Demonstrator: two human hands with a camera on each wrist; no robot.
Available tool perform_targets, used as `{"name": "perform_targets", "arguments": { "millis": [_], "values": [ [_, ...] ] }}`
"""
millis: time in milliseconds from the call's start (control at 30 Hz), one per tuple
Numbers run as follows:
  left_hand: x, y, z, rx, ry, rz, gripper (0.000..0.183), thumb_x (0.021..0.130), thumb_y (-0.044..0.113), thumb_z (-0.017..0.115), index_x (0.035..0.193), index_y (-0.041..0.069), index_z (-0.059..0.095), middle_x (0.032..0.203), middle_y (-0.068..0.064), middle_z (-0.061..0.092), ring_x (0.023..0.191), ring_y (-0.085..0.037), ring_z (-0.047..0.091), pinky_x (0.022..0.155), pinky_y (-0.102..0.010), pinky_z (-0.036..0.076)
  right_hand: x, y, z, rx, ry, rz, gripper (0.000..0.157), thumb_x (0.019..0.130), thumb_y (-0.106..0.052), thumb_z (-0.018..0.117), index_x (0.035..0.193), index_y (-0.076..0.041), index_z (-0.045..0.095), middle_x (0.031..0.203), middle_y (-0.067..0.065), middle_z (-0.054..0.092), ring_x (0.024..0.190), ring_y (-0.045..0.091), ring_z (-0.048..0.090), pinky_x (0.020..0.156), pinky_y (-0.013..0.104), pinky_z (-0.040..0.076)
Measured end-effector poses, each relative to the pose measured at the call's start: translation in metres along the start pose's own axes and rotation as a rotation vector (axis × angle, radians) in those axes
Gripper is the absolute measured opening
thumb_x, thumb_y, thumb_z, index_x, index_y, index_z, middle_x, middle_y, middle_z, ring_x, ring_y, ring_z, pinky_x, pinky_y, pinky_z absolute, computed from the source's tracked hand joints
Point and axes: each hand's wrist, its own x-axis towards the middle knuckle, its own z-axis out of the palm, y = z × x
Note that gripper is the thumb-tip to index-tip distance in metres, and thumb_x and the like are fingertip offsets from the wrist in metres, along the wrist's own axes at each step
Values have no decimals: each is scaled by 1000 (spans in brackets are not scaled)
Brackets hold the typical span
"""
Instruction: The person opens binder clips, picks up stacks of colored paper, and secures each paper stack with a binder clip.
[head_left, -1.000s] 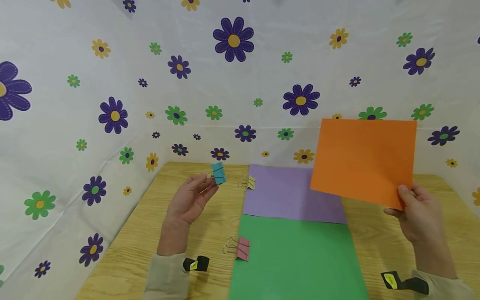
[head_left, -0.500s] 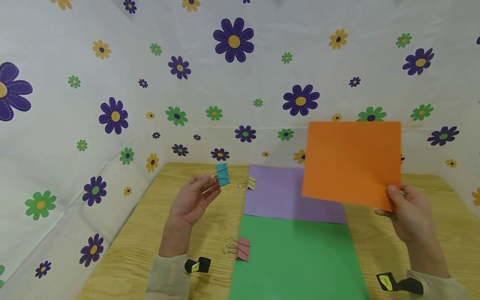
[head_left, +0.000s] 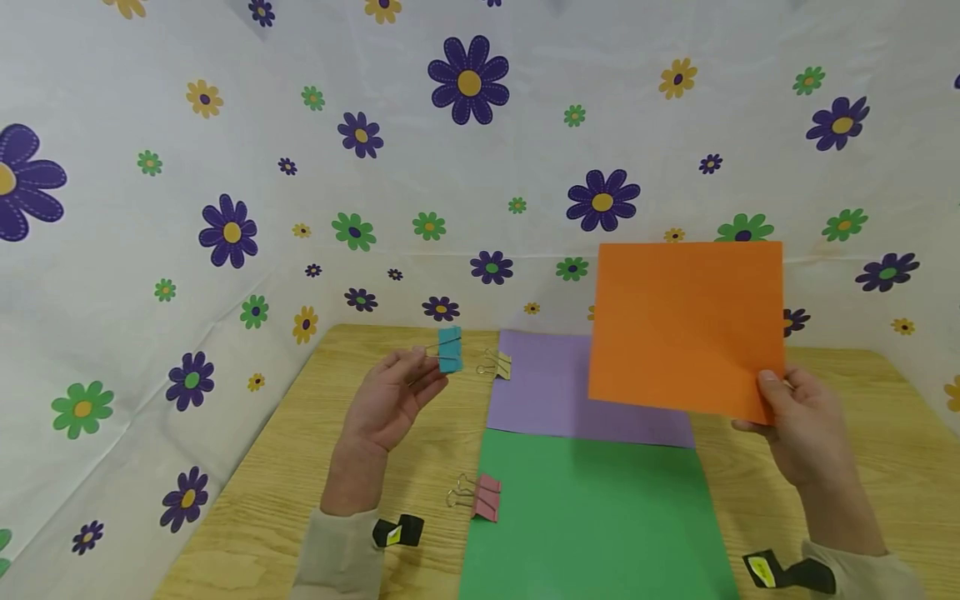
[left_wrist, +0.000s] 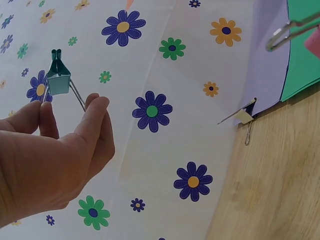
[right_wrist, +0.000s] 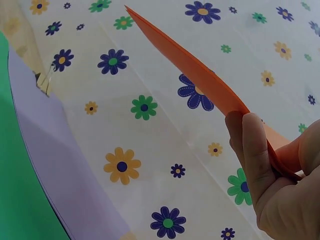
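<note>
A blue binder clip (head_left: 450,349) is pinched by its wire handles between the thumb and fingers of my left hand (head_left: 386,400), above the table's far left. In the left wrist view the blue clip's (left_wrist: 59,82) handles spread apart and its mouth looks closed. My right hand (head_left: 806,429) grips the lower right corner of orange paper (head_left: 686,325), thumb in front and fingers behind. Edge-on in the right wrist view, the orange paper (right_wrist: 195,70) shows more than one layer. The clip and the orange paper are apart, both held up off the table.
Purple paper (head_left: 540,383) lies at the back of the wooden table (head_left: 285,450), a yellow binder clip (head_left: 502,365) on its left edge. Green paper (head_left: 592,517) lies nearer, overlapping or adjoining it, with a pink binder clip (head_left: 486,498) on its left edge. A flowered cloth (head_left: 300,125) hangs behind.
My right hand has carried the orange paper leftward, and the sheet now faces me more squarely. My left hand has shifted slightly right with the blue binder clip. The clipped papers have stayed put.
</note>
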Motion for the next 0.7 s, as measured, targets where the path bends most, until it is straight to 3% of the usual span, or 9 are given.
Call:
{"name": "perform_targets", "arguments": {
  "millis": [233, 433, 700],
  "values": [
    [-5, 2, 6, 58, -16, 39, 15, 106, 12, 46, 94, 8, 53, 86, 0, 64, 85, -12, 67, 90, -30, 55, -2, 5, 16, -69, -26, 15, 21, 103, -18, 52, 121, -7, 48, 106, -1, 62, 86, 13, 71, 59, 27, 58],
    [-7, 0, 9, 105, -19, 65, 31, 105, 11, 47, 82, 12, 67, 80, 1, 65, 77, -11, 66, 85, -30, 57, -4, 9, 30, -151, -20, 33, 25, 103, -21, 52, 120, -3, 46, 105, -1, 60, 83, 12, 70, 60, 26, 58],
    [-7, -2, 12, 177, -31, 57, 38, 104, 10, 49, 76, 13, 73, 82, 0, 68, 75, -9, 68, 83, -28, 57, -8, 12, 43, -195, -49, 72, 29, 104, -21, 51, 121, 1, 45, 98, -1, 67, 79, 15, 70, 59, 27, 58]
  ]
}}
